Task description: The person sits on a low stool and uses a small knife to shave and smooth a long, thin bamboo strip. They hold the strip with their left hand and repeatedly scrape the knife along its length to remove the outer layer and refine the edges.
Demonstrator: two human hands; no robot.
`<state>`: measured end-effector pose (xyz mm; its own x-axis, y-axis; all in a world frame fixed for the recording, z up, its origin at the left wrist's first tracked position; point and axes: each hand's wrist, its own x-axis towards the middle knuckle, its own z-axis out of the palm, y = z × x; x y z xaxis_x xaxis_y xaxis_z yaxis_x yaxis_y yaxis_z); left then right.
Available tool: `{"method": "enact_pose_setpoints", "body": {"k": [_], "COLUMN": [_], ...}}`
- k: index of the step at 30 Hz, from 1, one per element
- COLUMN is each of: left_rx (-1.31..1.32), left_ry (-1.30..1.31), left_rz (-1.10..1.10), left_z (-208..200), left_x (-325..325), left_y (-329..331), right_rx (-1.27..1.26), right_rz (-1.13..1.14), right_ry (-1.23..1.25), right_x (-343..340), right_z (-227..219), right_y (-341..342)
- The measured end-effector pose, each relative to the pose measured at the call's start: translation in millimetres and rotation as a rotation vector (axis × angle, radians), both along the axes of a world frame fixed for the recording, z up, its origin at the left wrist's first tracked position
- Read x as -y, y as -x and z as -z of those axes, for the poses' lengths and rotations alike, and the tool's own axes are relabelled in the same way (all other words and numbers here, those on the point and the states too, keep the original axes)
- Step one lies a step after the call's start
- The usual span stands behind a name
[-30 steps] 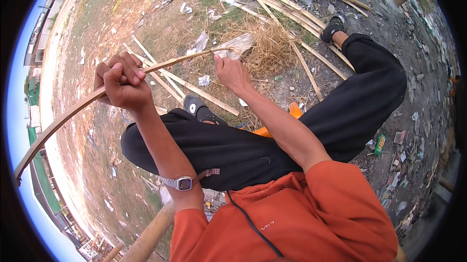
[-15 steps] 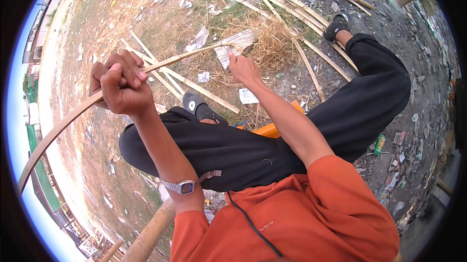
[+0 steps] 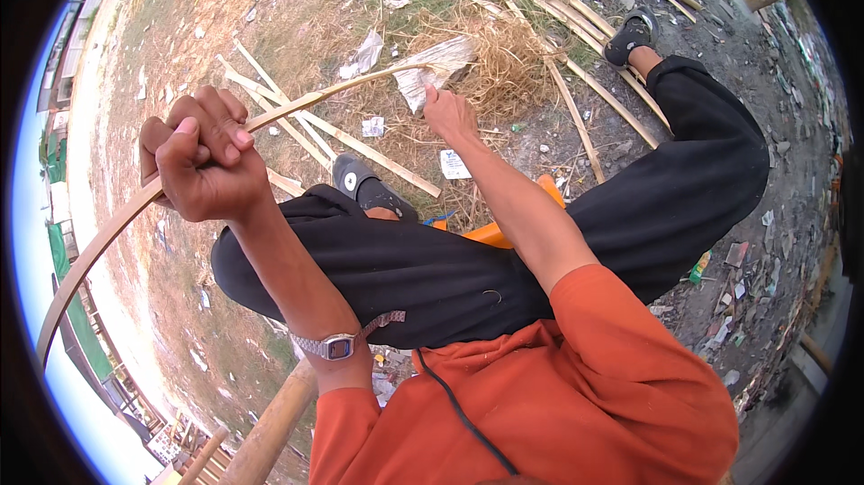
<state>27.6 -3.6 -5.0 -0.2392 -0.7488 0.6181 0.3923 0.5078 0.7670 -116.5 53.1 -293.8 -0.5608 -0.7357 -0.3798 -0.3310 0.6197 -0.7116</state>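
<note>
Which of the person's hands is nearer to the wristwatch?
Left. The left hand is clenched round the bamboo strip on the same arm that wears the wristwatch. The right hand is stretched out far ahead, at the strip's other end.

A small white square packet [image 3: 454, 164] with a blue mark lies flat on the dirt, just beside the person's right forearm. Another small white wrapper [image 3: 373, 127] sits on the ground between the split sticks. A green and yellow wrapper [image 3: 699, 267] lies by the black trouser leg at the right. On the left wrist, a silver watch shows a small dark rectangular screen [image 3: 339, 349]; its face is too small to make out.
</note>
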Motion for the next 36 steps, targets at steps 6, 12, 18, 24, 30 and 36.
{"method": "enact_pose_setpoints", "body": {"k": [6,12,18,24,30,36], "left_rx": [-0.043,0.007,0.053,0.057,0.045,0.047], "left_ry": [0.028,-0.063,-0.071,-0.029,-0.053,-0.031], "left_rz": [0.066,0.033,0.129,0.259,0.171,0.191], "left_z": [1,-3,-7,-4,-5,-8], "left_x": [4,6,1,7,14,11], "left_y": [0,-5,-2,-2,-11,2], "right_rx": [0.033,0.012,0.112,0.168,0.146,0.024], "right_rz": [0.122,0.221,0.073,0.079,-0.008,0.095], "right_ry": [-0.008,0.227,0.269,0.176,0.187,-0.108], "right_x": [3,-8,19,26,38,26], "right_z": [15,0,-11,13,11,49], "right_y": [-8,-26,-7,14,11,22]}}
